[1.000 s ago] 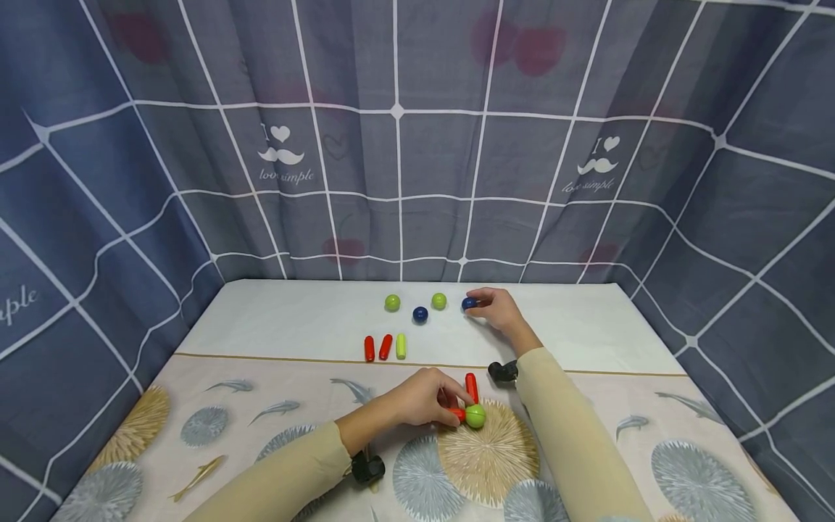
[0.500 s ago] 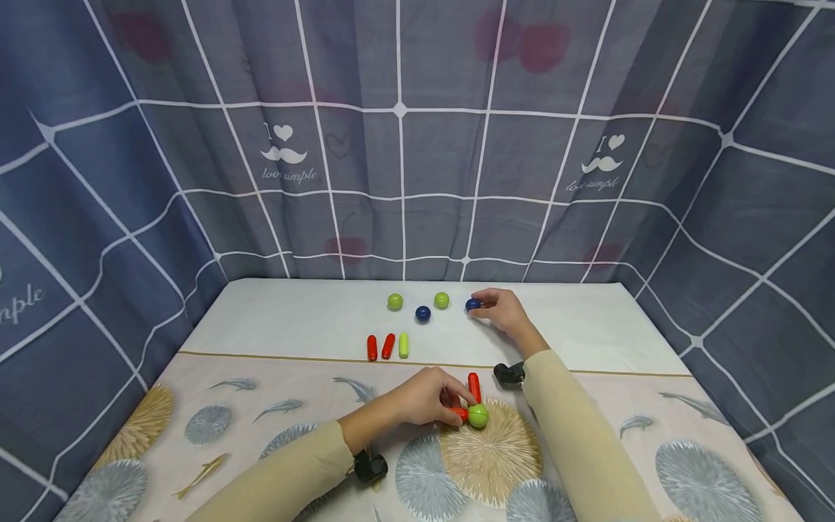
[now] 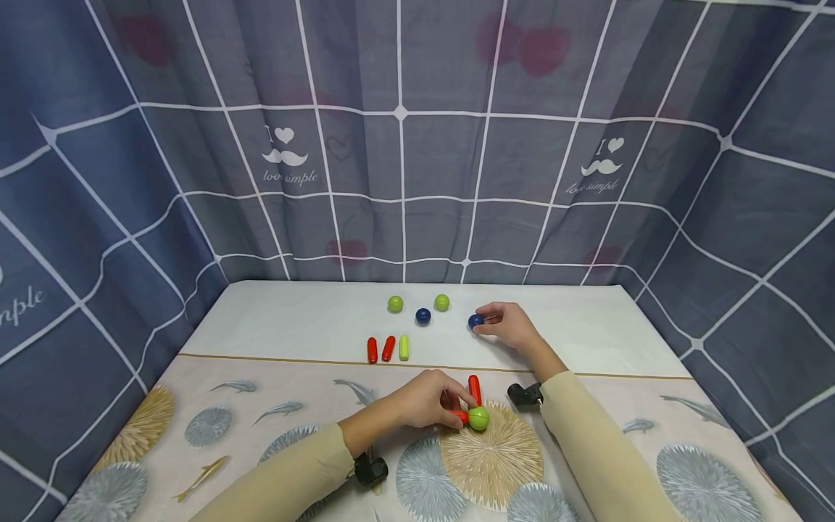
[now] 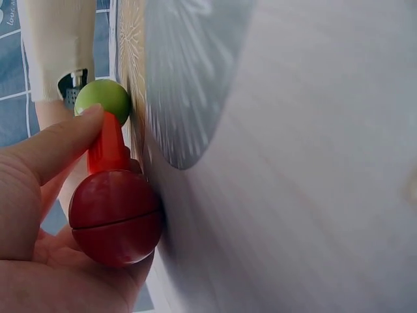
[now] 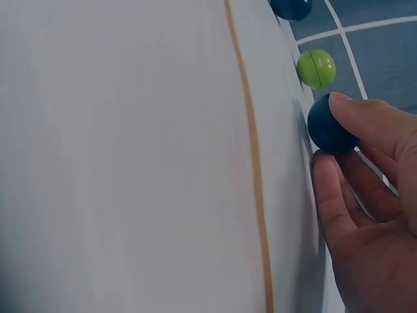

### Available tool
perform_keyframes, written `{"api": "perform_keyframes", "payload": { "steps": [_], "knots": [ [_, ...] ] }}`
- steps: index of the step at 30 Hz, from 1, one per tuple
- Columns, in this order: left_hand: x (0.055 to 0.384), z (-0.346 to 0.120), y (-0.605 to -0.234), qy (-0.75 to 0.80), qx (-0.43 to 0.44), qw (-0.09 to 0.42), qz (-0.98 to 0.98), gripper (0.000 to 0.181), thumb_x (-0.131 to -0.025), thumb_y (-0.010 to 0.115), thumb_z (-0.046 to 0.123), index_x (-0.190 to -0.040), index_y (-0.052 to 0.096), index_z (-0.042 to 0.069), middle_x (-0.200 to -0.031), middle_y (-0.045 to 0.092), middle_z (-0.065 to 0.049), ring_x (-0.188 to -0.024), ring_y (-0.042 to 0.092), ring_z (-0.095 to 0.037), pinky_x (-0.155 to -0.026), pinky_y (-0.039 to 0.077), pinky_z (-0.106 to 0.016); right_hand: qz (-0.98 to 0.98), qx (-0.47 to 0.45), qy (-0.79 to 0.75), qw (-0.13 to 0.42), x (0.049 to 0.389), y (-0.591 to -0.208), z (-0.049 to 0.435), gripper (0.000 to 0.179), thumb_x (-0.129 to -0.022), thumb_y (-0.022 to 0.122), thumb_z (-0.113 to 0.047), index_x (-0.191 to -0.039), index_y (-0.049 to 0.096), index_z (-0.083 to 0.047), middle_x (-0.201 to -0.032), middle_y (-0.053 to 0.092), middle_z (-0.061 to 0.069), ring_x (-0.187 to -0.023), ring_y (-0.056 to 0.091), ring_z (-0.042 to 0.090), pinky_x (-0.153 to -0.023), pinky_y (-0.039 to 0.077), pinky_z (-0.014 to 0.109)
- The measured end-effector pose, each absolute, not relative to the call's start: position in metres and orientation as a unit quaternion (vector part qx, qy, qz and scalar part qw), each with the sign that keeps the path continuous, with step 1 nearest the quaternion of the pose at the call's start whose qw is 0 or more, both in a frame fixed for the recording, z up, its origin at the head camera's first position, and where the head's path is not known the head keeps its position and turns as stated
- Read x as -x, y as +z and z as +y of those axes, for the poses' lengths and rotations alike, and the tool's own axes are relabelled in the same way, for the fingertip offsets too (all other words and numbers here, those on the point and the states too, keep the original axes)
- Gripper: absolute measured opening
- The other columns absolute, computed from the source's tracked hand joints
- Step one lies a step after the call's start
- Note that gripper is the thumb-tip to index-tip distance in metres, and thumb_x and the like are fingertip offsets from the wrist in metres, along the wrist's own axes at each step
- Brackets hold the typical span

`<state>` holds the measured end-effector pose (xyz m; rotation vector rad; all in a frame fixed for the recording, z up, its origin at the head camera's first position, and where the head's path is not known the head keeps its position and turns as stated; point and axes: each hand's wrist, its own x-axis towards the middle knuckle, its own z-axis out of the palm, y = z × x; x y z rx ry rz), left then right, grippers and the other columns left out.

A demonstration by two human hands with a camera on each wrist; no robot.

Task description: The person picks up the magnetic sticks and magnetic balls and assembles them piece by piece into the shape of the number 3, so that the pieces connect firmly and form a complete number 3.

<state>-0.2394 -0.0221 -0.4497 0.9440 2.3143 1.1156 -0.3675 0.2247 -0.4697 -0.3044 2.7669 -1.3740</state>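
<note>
**Left hand gripping a red rod, right hand pinching a blue ball**

In the head view, the left fingers curl round the red rod; its free end meets a lime ball just past the fingertips, and an upright-pointing rod, also red, extends from near that ball, away from the person; well beyond and to the left of these fingers, two loose red rods and a yellow-green rod lie on the table; the right fingers pinch the blue ball at their tips; to the left of them are a nearer green ball, a second blue ball and, farther off, another green ball.

In the left wrist view, the thumb presses the rod near the lime ball; a dark red ball at the rod's other end sits between the thumb and the palm side of the fingers.

In the right wrist view, the thumb and fingertips close on opposite sides of the blue ball; a green ball lies just beyond it, a blue one farther past the fingers.
</note>
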Motion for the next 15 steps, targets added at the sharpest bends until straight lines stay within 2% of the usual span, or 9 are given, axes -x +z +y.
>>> {"api": "perform_keyframes", "payload": {
  "steps": [4,15],
  "knots": [
    [0.240,-0.022,-0.450,0.396,-0.337,0.201,0.830,0.030,-0.081,0.085,0.003,-0.108,0.081,0.015,-0.072,0.066,0.008,-0.061,0.054,-0.001,-0.052,0.045,-0.016,0.890,0.110,-0.441,0.029,0.355,-0.466,0.225,0.041,-0.085,0.085,-0.017,-0.120,0.072,-0.001,-0.110,0.077,0.014,-0.100,0.073,0.023,-0.088,0.058,0.035],
    [0.240,-0.022,-0.450,0.397,-0.330,0.206,0.831,0.028,-0.083,0.084,0.004,-0.108,0.081,0.016,-0.072,0.065,0.008,-0.054,0.050,-0.002,-0.048,0.041,-0.016,0.875,0.143,-0.460,0.052,0.327,-0.468,0.227,0.037,-0.085,0.085,-0.016,-0.117,0.074,-0.002,-0.109,0.077,0.013,-0.099,0.074,0.021,-0.087,0.059,0.030]
  ]
}}
